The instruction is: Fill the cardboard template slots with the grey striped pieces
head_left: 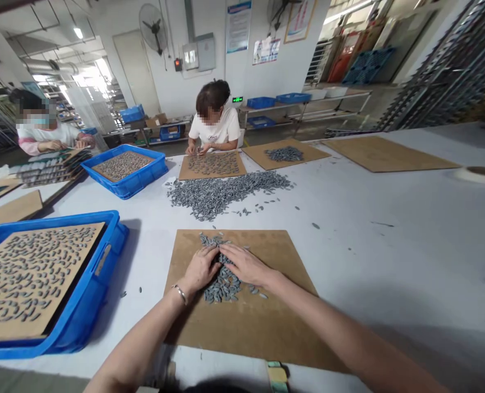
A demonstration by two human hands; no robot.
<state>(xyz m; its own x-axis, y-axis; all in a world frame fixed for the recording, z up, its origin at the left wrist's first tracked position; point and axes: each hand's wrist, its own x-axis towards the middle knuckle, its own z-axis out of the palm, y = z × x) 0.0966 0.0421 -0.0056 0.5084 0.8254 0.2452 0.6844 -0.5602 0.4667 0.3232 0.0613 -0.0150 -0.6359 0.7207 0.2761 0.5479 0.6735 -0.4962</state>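
Note:
A loose pile of small grey oval pieces (221, 286) lies on a brown board (250, 327) in front of me. My left hand (201, 267) rests on the pile's left side, its fingers reaching forward and the thumb apart. On the other side my right hand (246, 265) lies over the pieces with its fingers stretched out. The fingertips of both hands come close together near the top of the pile. Neither hand grips anything that I can see; some pieces under the palms are hidden. A few stray pieces lie right of the pile.
A blue tray (117, 262) at left holds a board covered with spread pieces. Beyond my board lies a large heap of grey pieces (221, 192). Across the table a person (215, 128) handles pieces over another board (185, 173). A second blue tray (144, 177) stands back left.

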